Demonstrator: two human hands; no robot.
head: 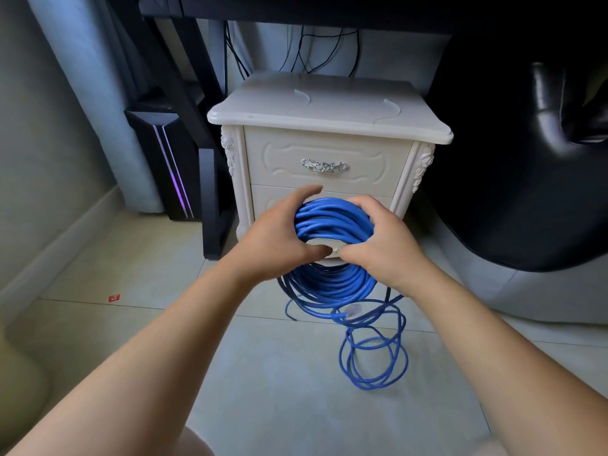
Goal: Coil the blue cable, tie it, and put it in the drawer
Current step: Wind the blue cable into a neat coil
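Observation:
A thick coil of blue cable (332, 218) is held upright in front of a white bedside cabinet. My left hand (279, 238) grips the coil's left side, thumb through the middle. My right hand (381, 241) grips its right side; the thumbs nearly touch. The coil's lower half (329, 284) hangs below my hands. Loose blue loops (375, 353) trail onto the floor, with a clear plug (352, 310) among them. The upper drawer (325, 159) with its silver handle (324, 166) is closed. My hands partly hide the lower drawer (273, 199).
The cabinet top (329, 106) is bare. A black desk leg (210, 205) and a computer tower with a purple light (164, 159) stand at the left. A black chair (526, 159) fills the right. A small red scrap (114, 297) lies on the tiled floor.

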